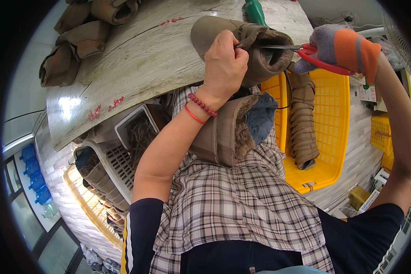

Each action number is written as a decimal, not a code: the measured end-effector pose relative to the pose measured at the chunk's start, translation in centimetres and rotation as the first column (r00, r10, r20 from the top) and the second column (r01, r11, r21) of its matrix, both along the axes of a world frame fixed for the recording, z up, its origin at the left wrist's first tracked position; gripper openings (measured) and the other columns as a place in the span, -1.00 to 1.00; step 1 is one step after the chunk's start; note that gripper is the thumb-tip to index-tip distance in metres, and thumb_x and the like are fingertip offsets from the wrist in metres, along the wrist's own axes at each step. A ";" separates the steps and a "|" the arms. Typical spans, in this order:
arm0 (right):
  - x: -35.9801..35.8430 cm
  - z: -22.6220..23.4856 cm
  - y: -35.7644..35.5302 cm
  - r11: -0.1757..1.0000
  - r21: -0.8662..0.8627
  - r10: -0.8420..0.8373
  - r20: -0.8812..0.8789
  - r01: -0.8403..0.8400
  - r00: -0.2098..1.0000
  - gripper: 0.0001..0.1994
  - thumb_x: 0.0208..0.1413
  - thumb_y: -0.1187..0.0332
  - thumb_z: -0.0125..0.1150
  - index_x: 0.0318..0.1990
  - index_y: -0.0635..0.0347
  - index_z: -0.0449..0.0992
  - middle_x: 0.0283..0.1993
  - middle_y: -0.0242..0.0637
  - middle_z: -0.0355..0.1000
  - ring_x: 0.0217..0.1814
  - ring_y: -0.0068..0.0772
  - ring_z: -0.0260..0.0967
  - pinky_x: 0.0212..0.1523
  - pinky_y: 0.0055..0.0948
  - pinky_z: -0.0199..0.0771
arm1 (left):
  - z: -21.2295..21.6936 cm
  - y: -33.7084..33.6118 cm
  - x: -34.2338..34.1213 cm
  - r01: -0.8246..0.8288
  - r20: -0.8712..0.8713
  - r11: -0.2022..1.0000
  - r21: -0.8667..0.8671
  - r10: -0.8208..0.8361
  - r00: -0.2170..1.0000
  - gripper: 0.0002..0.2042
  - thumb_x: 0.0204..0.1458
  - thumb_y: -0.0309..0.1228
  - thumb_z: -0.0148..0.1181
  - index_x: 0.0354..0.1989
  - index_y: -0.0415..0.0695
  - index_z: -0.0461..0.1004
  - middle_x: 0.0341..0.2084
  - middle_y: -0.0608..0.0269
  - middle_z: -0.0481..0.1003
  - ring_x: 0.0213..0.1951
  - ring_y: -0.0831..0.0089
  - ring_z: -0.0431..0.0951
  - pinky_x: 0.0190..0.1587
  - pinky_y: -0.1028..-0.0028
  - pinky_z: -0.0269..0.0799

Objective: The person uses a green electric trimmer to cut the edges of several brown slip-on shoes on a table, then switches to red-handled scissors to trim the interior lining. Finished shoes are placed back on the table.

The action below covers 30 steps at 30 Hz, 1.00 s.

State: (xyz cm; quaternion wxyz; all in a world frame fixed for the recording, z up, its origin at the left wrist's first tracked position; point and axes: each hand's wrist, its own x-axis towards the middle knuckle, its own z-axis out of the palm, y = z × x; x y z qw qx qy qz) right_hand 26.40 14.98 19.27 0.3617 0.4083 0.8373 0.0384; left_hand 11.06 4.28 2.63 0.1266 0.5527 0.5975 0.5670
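Observation:
On the worktable's near edge lies a brown fur-lined shoe upper (210,36), its opening turned to the right. My left hand (226,64) is bare and pinches the rim of that opening between thumb and fingers. In my right hand (331,48), covered by a grey and orange work glove, is a pair of scissors (326,65) with red handles. Their blades reach into the upper's fuzzy opening; whether they touch the lining I cannot tell. Another brown upper (217,132), with fur and blue lining showing, rests on my lap over the checked apron.
Several uppers (84,39) lie at the worktable's (146,55) far left. A green-handled tool (255,12) sits behind the held upper. On my right, a yellow crate (335,114) holds a column of nested uppers (303,123). Baskets (118,166) with more uppers (102,182) stand at left.

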 end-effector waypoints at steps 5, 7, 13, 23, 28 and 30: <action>-0.4 0.3 -0.8 0.999 0.042 0.008 -0.017 -0.008 1.000 -0.33 -0.27 -0.32 0.29 -0.47 0.27 0.56 -0.60 -0.22 0.43 -0.57 -0.31 0.40 -0.48 -0.35 0.42 | 0.1 -0.1 0.0 -0.002 0.015 1.000 -0.016 0.002 1.000 -0.89 -0.16 -0.62 0.02 -0.45 -0.27 0.24 -0.54 -0.02 0.34 -0.50 0.03 0.37 -0.42 0.22 0.33; -0.3 0.4 -1.0 0.999 0.049 0.000 -0.031 0.001 1.000 -0.34 -0.25 -0.30 0.30 -0.45 0.28 0.56 -0.57 -0.20 0.45 -0.55 -0.29 0.42 -0.46 -0.35 0.43 | 0.2 0.0 0.0 -0.001 0.000 1.000 -0.008 0.001 1.000 -0.89 -0.16 -0.62 0.02 -0.45 -0.27 0.24 -0.54 -0.02 0.34 -0.50 0.03 0.37 -0.42 0.23 0.33; 0.8 0.3 -1.7 0.991 0.131 0.040 -0.086 -0.028 0.996 -0.39 -0.20 -0.24 0.29 -0.41 0.27 0.57 -0.50 -0.18 0.49 -0.48 -0.23 0.45 -0.40 -0.36 0.46 | 0.2 -0.1 0.0 -0.021 -0.031 1.000 0.013 0.022 0.999 -0.92 -0.12 -0.59 0.04 -0.44 -0.29 0.30 -0.58 0.08 0.36 -0.56 0.29 0.37 -0.45 0.36 0.33; 0.3 0.5 -2.1 0.988 0.137 0.073 -0.035 -0.067 0.997 -0.32 -0.26 -0.32 0.28 -0.37 0.25 0.57 -0.47 -0.18 0.50 -0.45 -0.24 0.47 -0.35 -0.36 0.47 | 0.1 0.0 0.0 -0.028 -0.053 0.999 0.034 0.030 0.998 -0.91 -0.12 -0.59 0.04 -0.42 -0.29 0.30 -0.57 0.05 0.35 -0.56 0.25 0.36 -0.45 0.34 0.32; 0.1 0.9 -2.2 0.988 0.147 0.055 -0.008 -0.054 0.998 -0.33 -0.26 -0.32 0.27 -0.40 0.24 0.56 -0.50 -0.17 0.48 -0.46 -0.22 0.46 -0.35 -0.34 0.47 | 0.2 -0.1 0.0 -0.030 -0.054 0.999 0.029 0.032 0.998 -0.91 -0.12 -0.59 0.04 -0.42 -0.29 0.29 -0.58 0.05 0.35 -0.57 0.26 0.35 -0.46 0.35 0.31; -0.1 1.0 -2.3 0.981 0.166 0.100 0.019 -0.102 0.995 -0.34 -0.25 -0.33 0.26 -0.42 0.23 0.56 -0.51 -0.17 0.48 -0.46 -0.22 0.46 -0.35 -0.34 0.47 | 0.2 -0.1 0.1 -0.026 -0.032 0.999 0.024 0.027 0.999 -0.91 -0.12 -0.59 0.04 -0.42 -0.29 0.29 -0.58 0.06 0.34 -0.57 0.27 0.35 -0.47 0.36 0.31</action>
